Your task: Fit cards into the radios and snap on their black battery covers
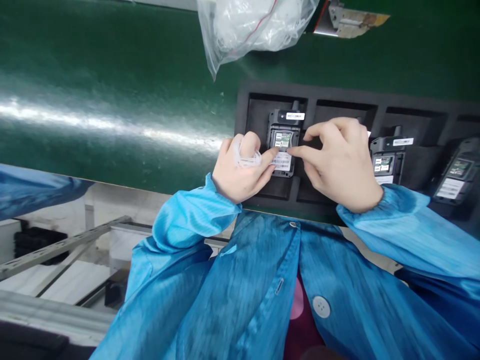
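A black handheld device [284,159] with a stubby antenna lies in a tray pocket, its back uncovered, showing a small green-and-silver slot area and white barcode labels. From the left, my left hand [242,167] reaches over it, index fingertip touching the device near the slots. Its other fingers are curled, with thin translucent white loops [245,157] around and between them. On the other side, my right hand [337,162] touches the slot area with its index fingertip. The right fingers are apart, and I make out nothing held in them.
The black compartment tray [275,90] rests on a green work surface [150,65]. A second similar device [386,162] and a third one [453,177] lie to the right. Beyond the tray are a clear plastic bag [258,25] of whitish material and a metal bracket [356,21].
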A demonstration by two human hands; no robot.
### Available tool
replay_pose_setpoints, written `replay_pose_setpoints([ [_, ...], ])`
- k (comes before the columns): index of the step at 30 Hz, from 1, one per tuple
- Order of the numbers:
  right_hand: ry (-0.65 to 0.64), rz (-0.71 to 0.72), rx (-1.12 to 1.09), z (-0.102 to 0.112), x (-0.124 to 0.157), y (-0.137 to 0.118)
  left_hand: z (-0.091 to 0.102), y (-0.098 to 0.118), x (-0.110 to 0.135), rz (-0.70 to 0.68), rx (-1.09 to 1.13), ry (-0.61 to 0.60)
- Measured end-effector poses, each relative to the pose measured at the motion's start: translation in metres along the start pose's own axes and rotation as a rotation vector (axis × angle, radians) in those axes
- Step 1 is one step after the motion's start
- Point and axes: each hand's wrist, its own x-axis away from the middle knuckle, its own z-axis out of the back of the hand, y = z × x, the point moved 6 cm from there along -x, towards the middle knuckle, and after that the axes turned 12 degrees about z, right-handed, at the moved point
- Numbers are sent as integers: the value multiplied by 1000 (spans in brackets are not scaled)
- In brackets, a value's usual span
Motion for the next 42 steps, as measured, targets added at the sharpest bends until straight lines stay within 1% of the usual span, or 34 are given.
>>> replay_pose_setpoints([
  [6,-19,6,8,1,-2,-1,0,0,-1,4,-10,-30],
  [10,-36,17,34,-2,-2,-1,1,-1,0,26,-10,-42],
  [15,-12,37,78,0,-3,-3,1,2,0,61,-57,-42],
  [18,-5,-10,43,2,-4,-1,2,4,-2,55,-64,-39],
  [23,-19,-78,63,0,-5,3,2,-1,-11,109,-58,-73],
  [28,-36,-52,96,-3,-6,3,-3,-2,-17,94,-49,-117],
  [33,-29,-41,103,-1,-8,5,-5,-3,-16,85,-46,-120],
  [37,-26,-25,79,-4,-6,6,-7,-4,-16,92,-26,-135],
  [42,-39,0,39,-3,-2,0,-9,-3,-17,75,-52,-114],
])
